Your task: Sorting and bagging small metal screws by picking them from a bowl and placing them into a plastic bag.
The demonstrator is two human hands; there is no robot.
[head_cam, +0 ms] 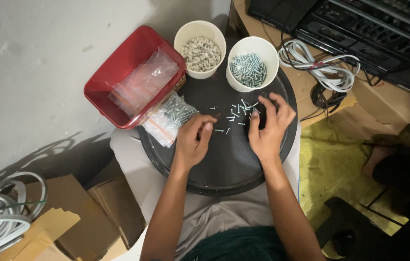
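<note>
A scatter of small screws (240, 110) lies on the dark round tray (224, 164), near its far edge. The right hand (268, 126) rests over the right side of the scatter, fingers spread and bent down onto the screws, its grip loose and wide. The left hand (193, 140) sits just left of the scatter, fingertips pinched narrowly together; whether they hold a screw cannot be told. Beyond them stand a cup of screws (253, 63) and a cup of pale clips (200, 48). A bag of screws (170, 118) lies at the tray's left edge, beside a red bin (118, 82).
</note>
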